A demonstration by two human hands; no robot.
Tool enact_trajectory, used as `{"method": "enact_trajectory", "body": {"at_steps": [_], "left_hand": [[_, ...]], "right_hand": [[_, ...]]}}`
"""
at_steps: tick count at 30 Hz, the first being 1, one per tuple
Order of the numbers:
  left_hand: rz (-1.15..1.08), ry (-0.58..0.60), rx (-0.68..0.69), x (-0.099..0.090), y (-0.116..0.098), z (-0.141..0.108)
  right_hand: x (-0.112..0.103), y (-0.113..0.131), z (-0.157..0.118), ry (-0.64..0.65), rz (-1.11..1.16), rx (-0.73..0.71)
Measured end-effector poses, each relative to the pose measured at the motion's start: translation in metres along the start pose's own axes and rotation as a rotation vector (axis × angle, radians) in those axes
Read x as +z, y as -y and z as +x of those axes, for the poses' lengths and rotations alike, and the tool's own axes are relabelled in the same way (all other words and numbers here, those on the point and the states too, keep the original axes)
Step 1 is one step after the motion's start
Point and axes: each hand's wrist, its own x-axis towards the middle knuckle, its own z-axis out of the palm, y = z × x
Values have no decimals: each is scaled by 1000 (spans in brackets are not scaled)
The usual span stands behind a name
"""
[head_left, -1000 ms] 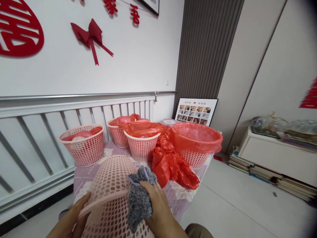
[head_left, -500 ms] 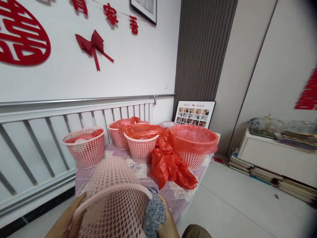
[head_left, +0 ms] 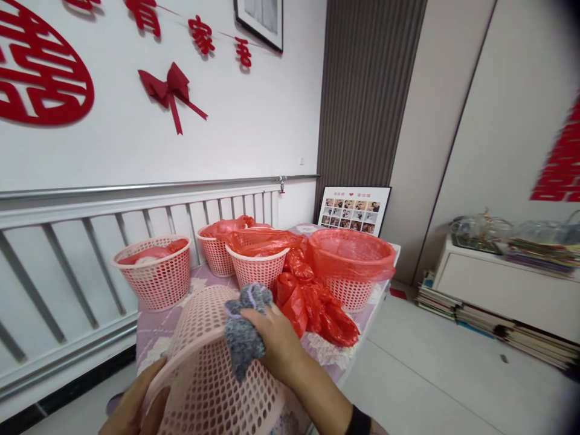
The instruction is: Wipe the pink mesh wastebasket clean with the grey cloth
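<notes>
A pink perforated plastic basket [head_left: 199, 323] lies tipped on its side, its mouth facing me. My left hand [head_left: 138, 399] grips the rim at the lower left, with fingers inside and out. In my right hand [head_left: 274, 335] is a grey cleaning cloth [head_left: 247, 329] with a lilac edge, pressed over the top of the rim. Part of the cloth hangs down across the basket's mouth. Just beyond my right hand lies a heap of red plastic bags [head_left: 317, 308] on the flowered tablecloth [head_left: 333, 356].
Pink baskets with red bags stand behind: one at left [head_left: 156, 281], two in the middle [head_left: 256, 269], and one lined with a red bag [head_left: 351, 290] at right. A radiator [head_left: 86, 272] runs along the wall. A white cabinet [head_left: 498, 281] is at far right.
My right hand has moved the cloth from the rim's right side up and left to its top. My left hand keeps its hold, and the basket has turned slightly.
</notes>
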Motion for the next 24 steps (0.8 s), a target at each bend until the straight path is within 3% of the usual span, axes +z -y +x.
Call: {"method": "enact_trajectory", "body": {"at_steps": [4,9,15,20,24], "left_hand": [[90,-107,161,-17,-36,25],[123,13,301,-24,-36,35],[233,-40,255,-10,-13,16],[282,-19,297,-8,-14,15],[283,-20,252,-9,-11,17]], "right_hand": [[9,33,22,86,-145,-154],[18,47,18,-4,-127,-128],[22,26,-12,-106,45,-37],[30,7,-41,-180,105,113],[43,-7,-76,-222,158,291]]}}
